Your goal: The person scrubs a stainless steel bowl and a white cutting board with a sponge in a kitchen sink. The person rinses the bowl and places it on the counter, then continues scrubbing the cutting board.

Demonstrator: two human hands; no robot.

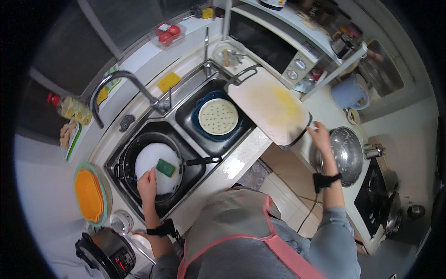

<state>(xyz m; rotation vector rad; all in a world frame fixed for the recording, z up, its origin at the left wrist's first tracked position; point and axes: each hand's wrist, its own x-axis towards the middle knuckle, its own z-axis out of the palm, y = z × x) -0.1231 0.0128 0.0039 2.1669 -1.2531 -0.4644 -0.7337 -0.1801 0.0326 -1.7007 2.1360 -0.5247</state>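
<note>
My left hand [147, 185] is over a black pan [129, 164] in the left sink basin, fingers curled, beside a green scouring sponge [166, 168]. The sponge lies on white suds [148, 155] that fill the middle of the pan. Whether those fingers hold anything cannot be told. My right hand [319, 136] pinches the right end of a pale cutting board [258, 101] with dark ends and a yellow stain. The board's handle end reaches over the right basin's corner. A cream strainer with holes [218, 117] sits in a dark blue basin [195, 122] in the right basin.
The tall faucet [122, 75] arches behind the left basin. A steel bowl [346, 155] stands by my right forearm, near the stove [373, 195]. Orange baskets [89, 195] and an electric pressure cooker [111, 249] stand at left. A microwave [261, 38] is behind the board.
</note>
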